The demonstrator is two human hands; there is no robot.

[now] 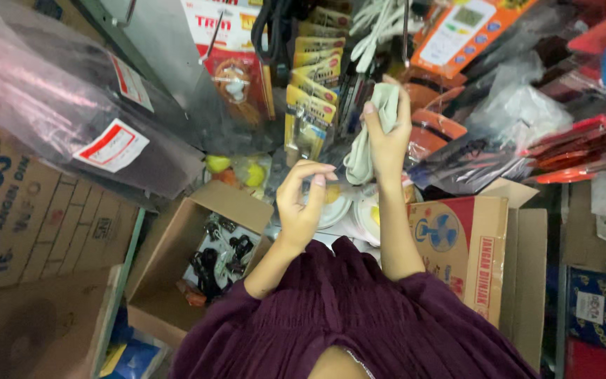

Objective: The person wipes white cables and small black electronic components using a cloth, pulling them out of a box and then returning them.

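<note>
Overhead, right hand (387, 140) around pale cloth (369, 140)

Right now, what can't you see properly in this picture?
- Head view: the pale cloth in the right hand is bunched, its middle under the fingers, so its full shape is hidden.
- Left hand: the curled fingers hide whether they pinch anything.
- Open cardboard box: the dark items inside are too small to identify.
- Fan box: partly behind the right forearm.

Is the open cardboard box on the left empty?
No, the open cardboard box holds dark bundled items on its bottom.
</note>
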